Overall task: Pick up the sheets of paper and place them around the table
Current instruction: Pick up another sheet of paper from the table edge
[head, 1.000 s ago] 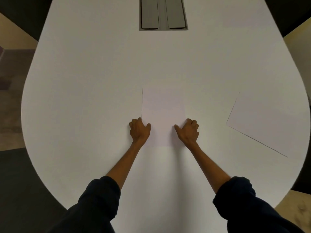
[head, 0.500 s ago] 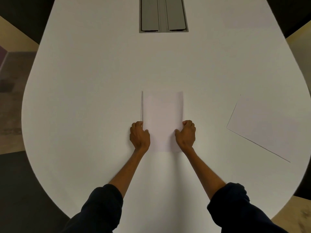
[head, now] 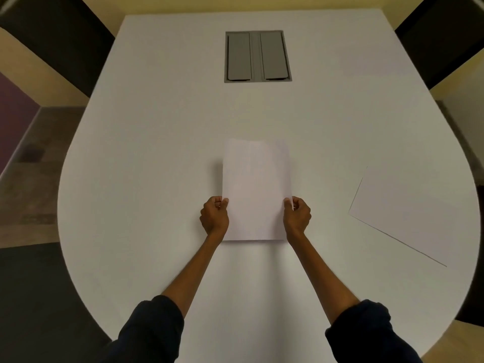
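Note:
A white stack of paper sheets (head: 256, 189) is held above the middle of the white table (head: 146, 158), its far end raised. My left hand (head: 214, 218) pinches its left edge and my right hand (head: 297, 217) pinches its right edge, both near the stack's near end. I cannot tell how many sheets are in the stack. One single white sheet (head: 416, 213) lies flat and skewed on the table at the right, apart from both hands.
A grey cable hatch (head: 257, 56) with two flaps is set into the table's far middle. Dark chairs stand at the far left (head: 52, 35) and far right (head: 442, 35) corners. The table's rounded edge curves close on both sides.
Both hands have moved from pressing on the stack's near corners to gripping its side edges. The stack has come up off the table, and the camera view has tilted upward.

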`<state>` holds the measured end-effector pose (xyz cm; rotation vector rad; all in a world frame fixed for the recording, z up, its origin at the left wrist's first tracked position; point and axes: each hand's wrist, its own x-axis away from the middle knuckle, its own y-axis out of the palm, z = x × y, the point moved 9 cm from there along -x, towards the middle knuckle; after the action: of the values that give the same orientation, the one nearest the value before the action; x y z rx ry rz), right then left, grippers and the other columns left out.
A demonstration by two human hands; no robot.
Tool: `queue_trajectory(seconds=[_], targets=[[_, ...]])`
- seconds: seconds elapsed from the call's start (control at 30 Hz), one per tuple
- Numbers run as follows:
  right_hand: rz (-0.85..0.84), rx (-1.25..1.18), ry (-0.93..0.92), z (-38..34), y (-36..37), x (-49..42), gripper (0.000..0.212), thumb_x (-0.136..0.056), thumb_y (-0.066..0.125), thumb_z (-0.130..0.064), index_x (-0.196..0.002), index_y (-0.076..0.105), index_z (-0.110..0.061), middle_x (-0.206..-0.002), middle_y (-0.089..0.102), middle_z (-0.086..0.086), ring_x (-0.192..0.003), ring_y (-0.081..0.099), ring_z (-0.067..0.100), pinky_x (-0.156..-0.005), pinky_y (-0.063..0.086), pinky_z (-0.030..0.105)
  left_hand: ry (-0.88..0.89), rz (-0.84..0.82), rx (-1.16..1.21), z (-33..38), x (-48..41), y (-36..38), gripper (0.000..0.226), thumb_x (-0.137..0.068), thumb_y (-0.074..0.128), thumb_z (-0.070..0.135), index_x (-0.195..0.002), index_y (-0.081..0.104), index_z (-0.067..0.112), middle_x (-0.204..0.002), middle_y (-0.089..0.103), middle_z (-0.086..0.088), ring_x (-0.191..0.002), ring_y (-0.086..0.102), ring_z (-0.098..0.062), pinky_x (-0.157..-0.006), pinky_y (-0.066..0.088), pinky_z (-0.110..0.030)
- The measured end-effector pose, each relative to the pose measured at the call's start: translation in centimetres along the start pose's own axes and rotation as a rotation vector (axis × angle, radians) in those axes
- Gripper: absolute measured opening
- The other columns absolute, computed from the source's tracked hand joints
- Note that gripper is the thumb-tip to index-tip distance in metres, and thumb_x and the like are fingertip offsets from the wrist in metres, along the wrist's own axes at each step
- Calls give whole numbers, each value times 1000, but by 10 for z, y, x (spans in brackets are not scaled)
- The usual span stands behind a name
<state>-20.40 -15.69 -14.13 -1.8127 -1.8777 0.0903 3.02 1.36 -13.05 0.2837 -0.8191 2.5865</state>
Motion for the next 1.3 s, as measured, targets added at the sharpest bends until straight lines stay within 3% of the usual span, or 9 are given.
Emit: queue_trajectory(seconds=[0.23, 0.43, 0.6, 0.83, 1.0, 1.17, 1.3], targets=[[-12, -202, -49, -48, -4, 30, 16, -97, 58, -19, -105, 62, -6, -98, 63, 5, -90, 59, 19, -86, 50, 31, 60, -43, 178, 38, 15, -40, 23, -95, 61, 23, -103, 64, 2, -89, 65, -6, -84, 60, -19, -75, 45, -26], [-128, -319, -133, -98, 13, 66, 18, -99, 54, -22, -107, 62, -7, -102, 63, 5, -93, 59, 20, -85, 50, 30, 143, -4, 249, 66, 23, -101, 18, -98, 57, 24, -96, 57, 6, -84, 56, -3, -77, 51, -14, -64, 40, -17], [-232, -329, -217, -131, 42, 112, 19, -99, 53, -22, -109, 61, -8, -104, 63, 4, -94, 59, 19, -84, 50, 30, 192, 76, 260, 65, 32, -169, 17, -99, 55, 24, -92, 52, 9, -76, 47, 1, -66, 41, -11, -61, 37, -21], [-379, -336, -331, -167, 85, 209, 19, -99, 53, -24, -109, 60, -10, -105, 63, 3, -94, 59, 18, -84, 49, 28, 215, 230, 319, 34, 62, -285, 24, -100, 52, 22, -80, 45, 10, -65, 40, 3, -59, 36, -11, -58, 34, -23], [-436, -365, -391, -174, 103, 296, 14, -99, 53, -23, -107, 59, -14, -102, 61, -1, -92, 58, 16, -82, 47, 27, 253, 292, 352, 5, 105, -369, 26, -99, 52, 18, -77, 47, 6, -71, 45, -9, -66, 42, -19, -63, 37, -31], [-554, -393, -427, -167, 122, 386, 9, -98, 56, -24, -103, 59, -17, -102, 62, -2, -94, 59, 17, -85, 49, 28, 250, 400, 419, -44, 149, -454, 26, -98, 54, 19, -89, 55, -5, -79, 54, -15, -70, 49, -21, -63, 42, -33], [-655, -401, -440, -156, 144, 460, 8, -97, 57, -23, -102, 60, -18, -104, 63, -1, -96, 60, 18, -88, 50, 31, 247, 493, 437, -89, 184, -518, 19, -99, 53, 20, -91, 54, 3, -82, 56, -12, -72, 50, -22, -66, 41, -34]])
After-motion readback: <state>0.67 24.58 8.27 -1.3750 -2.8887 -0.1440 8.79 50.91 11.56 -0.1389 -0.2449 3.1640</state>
